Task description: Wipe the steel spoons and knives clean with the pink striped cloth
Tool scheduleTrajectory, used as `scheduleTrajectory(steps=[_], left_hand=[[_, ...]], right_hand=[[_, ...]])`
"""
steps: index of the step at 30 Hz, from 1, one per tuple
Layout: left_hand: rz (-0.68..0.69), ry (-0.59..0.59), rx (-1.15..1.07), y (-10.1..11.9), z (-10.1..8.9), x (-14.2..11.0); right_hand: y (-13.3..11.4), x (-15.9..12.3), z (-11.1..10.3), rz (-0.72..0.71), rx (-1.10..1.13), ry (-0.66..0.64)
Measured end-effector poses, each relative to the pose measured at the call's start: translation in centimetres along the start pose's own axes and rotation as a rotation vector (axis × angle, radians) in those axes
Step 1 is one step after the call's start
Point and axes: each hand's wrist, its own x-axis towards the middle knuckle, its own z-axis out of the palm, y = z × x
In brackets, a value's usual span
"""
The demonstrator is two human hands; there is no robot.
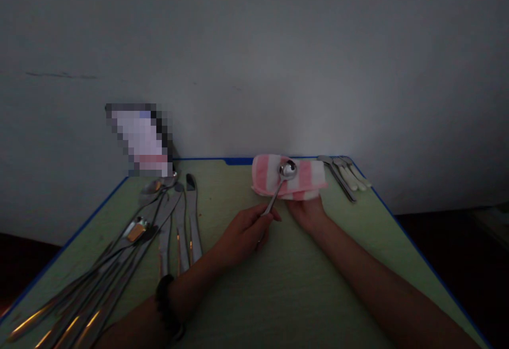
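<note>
My left hand (pixel 248 231) is closed around the handle of a metal spoon (pixel 287 169), which slants up and away from me. The spoon's round bowl is over a pink-and-white striped cloth (pixel 312 173); whether it touches the fabric I cannot tell. From below, my right hand (pixel 307 213) holds the cloth, and its fingers are hidden beneath it. A dark band circles my left wrist.
On the left of the green table (pixel 254 306) lie table knives (pixel 193 211) and a pile of long-handled spoons (pixel 137 229). Small spoons with pale handles (pixel 350 175) and a dark-handled piece (pixel 340 182) lie far right. A pixelated phone-like object (pixel 139 137) leans against the wall.
</note>
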Motion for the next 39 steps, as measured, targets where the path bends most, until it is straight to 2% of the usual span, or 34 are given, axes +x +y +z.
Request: scheduleTrajectory(steps=[6, 9, 14, 18, 23, 31, 36, 39], left_hand=[[0.005, -0.001, 0.011, -0.1, 0.0, 0.1], [0.005, -0.013, 0.041, 0.0, 0.0, 0.2], [0.089, 0.007, 0.252, 0.6, 0.0, 0.1], [0.121, -0.002, 0.373, 0.6, -0.2, 0.1], [0.1, -0.067, 0.4, 0.3, -0.5, 0.1], [0.109, -0.089, 0.429, 1.0, -0.4, 0.1], [0.154, -0.111, 0.412, 0.7, -0.4, 0.1], [0.179, -0.135, 0.39, 0.7, -0.4, 0.1]], right_hand=[[-0.7, -0.7, 0.6, -0.003, 0.028, -0.124], [-0.7, -0.9, 0.6, 0.055, -0.005, -0.189], [-0.3, -0.9, 0.1, 0.137, -0.088, -0.076], [-0.3, -1.0, 0.2, 0.143, -0.136, -0.085], [-0.3, -1.0, 0.4, 0.094, -0.17, -0.053], [0.2, -1.0, 0.1, -0.041, -0.226, -0.044], [0.5, -1.1, 0.2, -0.046, -0.191, 0.056], [0.1, -0.9, 0.5, 0.013, -0.088, 0.083]])
